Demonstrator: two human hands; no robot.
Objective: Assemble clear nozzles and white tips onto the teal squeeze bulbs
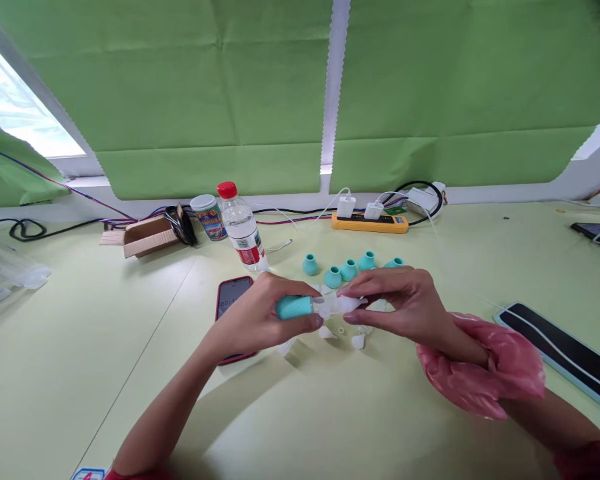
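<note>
My left hand [267, 313] is wrapped round a teal cylindrical piece [294, 307], held level above the table. A clear, short tube part [323, 306] sticks out of its right end. Thumb and fingers of my right hand [397, 300] pinch a whitish translucent pointed tip [349, 304], which meets the clear part; whether it is fully seated I cannot tell. Beneath my hands lie several small translucent pieces [359, 341], partly covered by the fingers. Just behind them stand several teal flask-shaped rubber pieces [333, 277] with open necks.
A phone [234, 291] in a red case lies partly under my left hand. Behind it stand a water bottle [243, 230], a can [209, 217] and an open cardboard box [150, 237]. An orange power strip [370, 223] sits at the back; a dark flat device [563, 350] lies right.
</note>
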